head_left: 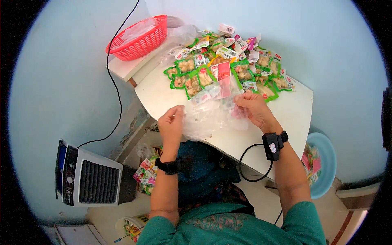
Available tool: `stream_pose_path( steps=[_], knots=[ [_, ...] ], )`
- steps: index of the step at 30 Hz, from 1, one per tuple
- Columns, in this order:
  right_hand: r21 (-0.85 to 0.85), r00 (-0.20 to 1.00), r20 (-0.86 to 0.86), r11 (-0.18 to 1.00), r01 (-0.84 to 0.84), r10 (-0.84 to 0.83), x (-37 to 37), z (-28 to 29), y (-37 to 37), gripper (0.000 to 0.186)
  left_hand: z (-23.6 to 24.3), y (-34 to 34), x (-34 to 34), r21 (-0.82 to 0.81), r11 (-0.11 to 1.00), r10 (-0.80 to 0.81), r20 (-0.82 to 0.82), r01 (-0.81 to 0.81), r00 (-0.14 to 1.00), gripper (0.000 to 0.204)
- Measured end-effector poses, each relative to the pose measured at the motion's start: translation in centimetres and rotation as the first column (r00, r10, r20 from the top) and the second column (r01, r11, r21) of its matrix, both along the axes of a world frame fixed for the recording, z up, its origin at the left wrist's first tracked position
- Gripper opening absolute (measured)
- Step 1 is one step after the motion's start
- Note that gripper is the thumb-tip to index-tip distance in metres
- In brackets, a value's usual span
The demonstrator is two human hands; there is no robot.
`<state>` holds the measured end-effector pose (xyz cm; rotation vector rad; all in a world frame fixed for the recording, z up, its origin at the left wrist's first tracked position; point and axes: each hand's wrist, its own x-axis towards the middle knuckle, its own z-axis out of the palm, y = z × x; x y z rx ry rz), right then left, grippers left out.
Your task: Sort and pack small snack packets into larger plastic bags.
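Note:
A crinkled clear plastic bag (pixel 204 120) is held up over the front of the white table (pixel 161 96), between my hands. My left hand (pixel 172 122) grips its left edge with thumb and fingers closed. My right hand (pixel 255 108) pinches its right side near the top. Just beyond the bag lies a pile of green-edged food packets (pixel 196 79), with white, yellow and purple packets mixed in. A larger pack with a red label (pixel 221 69) shows at the front of the pile, partly behind the clear plastic.
A red mesh basket (pixel 139 43) holding plastic sits at back left, near a black hanging cable. A white-and-black cooler (pixel 96 181) stands at lower left. More packets (pixel 145 171) lie below the table. A blue basin (pixel 326 163) with packets is at right. Walls close in around the table.

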<state>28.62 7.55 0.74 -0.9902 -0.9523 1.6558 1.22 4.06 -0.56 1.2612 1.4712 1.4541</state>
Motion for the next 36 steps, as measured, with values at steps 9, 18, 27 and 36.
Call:
stream_pose_path(
  steps=[9, 18, 27, 36],
  knots=[
    [-0.034, 0.984, 0.125, 0.992, -0.124, 0.128, -0.9, 1.0, -0.9, 0.017, 2.1, 3.1, -5.4, -0.105, 0.994, -0.001, 0.283, 0.033, 0.959, 0.028],
    [-0.109, 0.968, 0.163, 0.979, -0.172, 0.189, -2.8, 0.7, -1.2, 0.016, 2.2, 6.3, -7.6, 0.109, 0.986, 0.166, -0.538, -0.127, 0.826, 0.040],
    [-0.128, 0.998, 0.033, 0.991, -0.044, 0.048, -3.0, -0.9, -0.9, 0.016, 0.3, 3.6, -5.5, -0.149, 0.987, -0.068, -0.018, 0.065, 0.997, 0.041],
    [-0.093, 0.989, 0.134, 0.994, -0.053, 0.065, -3.4, -0.9, -1.1, 0.015, -0.4, 4.0, -6.6, 0.004, 0.992, 0.122, -0.144, -0.123, 0.982, 0.028]
  ],
)
